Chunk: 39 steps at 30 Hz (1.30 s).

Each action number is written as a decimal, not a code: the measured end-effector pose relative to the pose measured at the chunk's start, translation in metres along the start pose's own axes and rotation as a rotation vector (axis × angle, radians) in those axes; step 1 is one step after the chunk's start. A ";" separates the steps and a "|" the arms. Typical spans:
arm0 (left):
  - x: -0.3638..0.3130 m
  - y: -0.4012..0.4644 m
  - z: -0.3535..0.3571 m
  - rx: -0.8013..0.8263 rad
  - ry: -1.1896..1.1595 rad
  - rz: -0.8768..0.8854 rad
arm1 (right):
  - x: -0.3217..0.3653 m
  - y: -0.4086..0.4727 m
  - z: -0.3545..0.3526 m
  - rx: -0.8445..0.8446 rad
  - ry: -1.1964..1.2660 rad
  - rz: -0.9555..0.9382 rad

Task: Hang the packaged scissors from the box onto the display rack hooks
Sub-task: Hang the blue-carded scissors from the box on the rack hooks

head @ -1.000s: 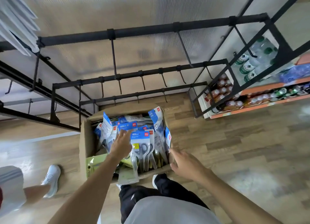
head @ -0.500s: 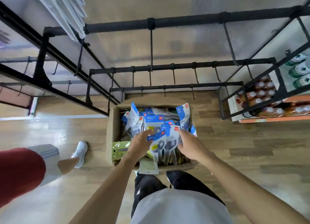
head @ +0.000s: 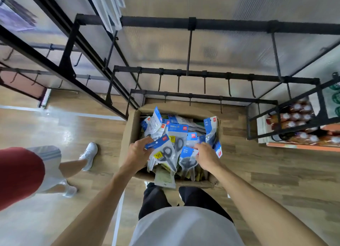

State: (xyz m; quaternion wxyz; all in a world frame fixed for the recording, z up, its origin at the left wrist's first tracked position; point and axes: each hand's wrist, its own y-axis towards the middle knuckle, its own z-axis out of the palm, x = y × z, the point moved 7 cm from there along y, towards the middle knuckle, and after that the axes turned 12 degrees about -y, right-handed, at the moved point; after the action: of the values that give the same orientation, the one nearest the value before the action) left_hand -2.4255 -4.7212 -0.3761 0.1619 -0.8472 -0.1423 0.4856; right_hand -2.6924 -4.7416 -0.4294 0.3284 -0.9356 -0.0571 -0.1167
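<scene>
A second person (head: 27,174) stands at the left on the wood floor (head: 276,168), in a red top, pale shorts and white sneakers (head: 89,154). At the right, an orange shelf (head: 301,146) holds rows of bottles (head: 294,120); their labels are too blurred to read. White flat items (head: 108,4) hang at the upper left.

- The scissors packs (head: 166,150) in my box (head: 128,128) carry blue header cards with red corner tags and yellow stickers, but I can't read any of the print.
</scene>
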 end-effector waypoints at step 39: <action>-0.161 -0.043 -0.253 -0.413 0.071 0.565 | 0.239 -0.092 -0.303 -0.666 0.143 -0.523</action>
State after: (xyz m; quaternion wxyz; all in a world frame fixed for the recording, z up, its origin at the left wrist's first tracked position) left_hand -2.2882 -4.7803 -0.1131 -0.1485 -0.8844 0.0081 0.4424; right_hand -2.5333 -4.8524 -0.0836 -0.0293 -0.9340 -0.2286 -0.2729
